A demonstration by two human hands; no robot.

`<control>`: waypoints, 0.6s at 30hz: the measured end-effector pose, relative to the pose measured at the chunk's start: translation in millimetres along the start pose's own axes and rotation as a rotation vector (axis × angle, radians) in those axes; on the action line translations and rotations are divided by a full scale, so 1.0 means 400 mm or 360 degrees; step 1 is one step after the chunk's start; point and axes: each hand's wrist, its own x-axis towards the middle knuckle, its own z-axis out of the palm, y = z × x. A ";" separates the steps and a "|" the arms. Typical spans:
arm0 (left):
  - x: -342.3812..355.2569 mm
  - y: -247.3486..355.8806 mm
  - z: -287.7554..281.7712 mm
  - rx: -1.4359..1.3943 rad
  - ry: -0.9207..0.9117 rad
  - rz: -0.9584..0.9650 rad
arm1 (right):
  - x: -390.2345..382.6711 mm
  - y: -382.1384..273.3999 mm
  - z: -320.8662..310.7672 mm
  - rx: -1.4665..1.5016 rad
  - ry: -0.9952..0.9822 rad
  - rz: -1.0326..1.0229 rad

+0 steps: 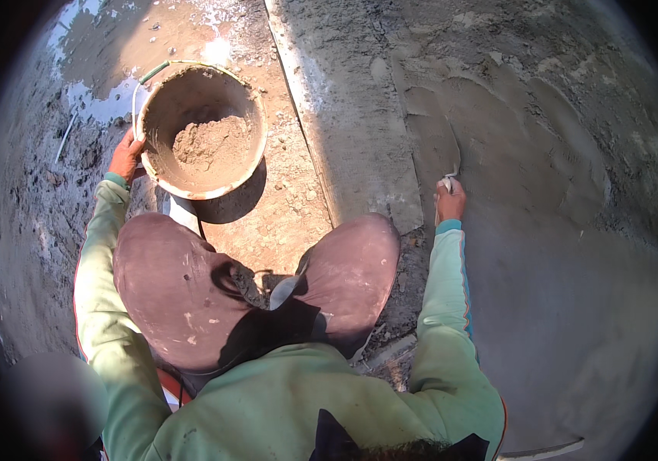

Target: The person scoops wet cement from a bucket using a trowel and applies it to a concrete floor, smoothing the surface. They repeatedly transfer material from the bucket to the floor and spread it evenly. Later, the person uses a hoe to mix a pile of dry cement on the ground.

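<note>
At the upper left a round bucket (157, 115) is tipped slightly, partly filled with lumpy brown mortar (213, 146). My left hand (125, 157) is closed on its left edge, by the wire handle with a green grip. On the right, my right hand (450, 201) is wrapped round the handle of a trowel (433, 144). The trowel's grey blade lies against wet mortar (513, 138) and is hard to tell from it in colour. Ridges and sweep marks run through that mortar, while nearer me its surface looks smoother.
A long flat strip (356, 131), concrete or a board, runs between the sunlit dirt (283, 184) and the wet mortar. My bent knees are spread in the middle. Puddled water (106, 100) lies beyond the bucket. A thin pale stick (65, 138) lies on the rough ground at left.
</note>
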 end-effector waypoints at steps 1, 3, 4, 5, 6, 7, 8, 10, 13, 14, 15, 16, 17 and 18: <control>-0.029 0.028 0.026 -0.0003 0.0034 -0.0100 | -0.016 -0.015 -0.022 0.0011 0.0000 0.0009; 0.002 -0.007 -0.021 0.0017 -0.0018 0.0017 | -0.052 -0.057 -0.062 0.0041 0.0003 0.0024; 0.030 -0.041 -0.062 -0.0021 -0.0066 0.0096 | -0.063 -0.075 -0.081 0.0076 -0.0007 0.0048; 0.046 -0.062 -0.091 -0.0060 -0.0115 0.0174 | -0.072 -0.091 -0.096 0.0109 -0.0017 0.0072; 0.049 -0.067 -0.081 -0.0066 -0.0096 0.0170 | -0.081 -0.105 -0.128 0.0134 -0.0013 0.0097; 0.042 -0.066 -0.087 -0.0060 -0.0059 0.0167 | -0.093 -0.117 -0.155 0.0169 0.0004 0.0061; 0.051 -0.069 -0.094 0.0047 -0.0073 0.0223 | -0.109 -0.130 -0.183 0.0204 0.0022 0.0026; 0.043 -0.059 -0.043 -0.0070 -0.0177 0.0172 | -0.125 -0.167 -0.252 0.0235 0.0115 -0.0066; 0.055 -0.076 -0.076 -0.0174 -0.0282 0.0251 | -0.155 -0.247 -0.299 0.0278 0.0193 -0.0165; 0.064 -0.082 -0.090 -0.0223 -0.0314 0.0242 | -0.164 -0.286 -0.314 0.0293 0.0181 -0.0163; 0.079 -0.094 -0.113 -0.0160 -0.0281 0.0303 | -0.170 -0.322 -0.327 0.0312 0.0163 -0.0165; 0.083 -0.095 -0.102 -0.0140 -0.0285 0.0302 | -0.172 -0.341 -0.350 0.0325 0.0171 -0.0184; 0.088 -0.096 -0.090 -0.0122 -0.0287 0.0303 | -0.170 -0.357 -0.379 0.0336 0.0177 -0.0206; 0.095 -0.099 -0.093 -0.0085 -0.0295 0.0299 | -0.174 -0.376 -0.407 0.0350 0.0180 -0.0233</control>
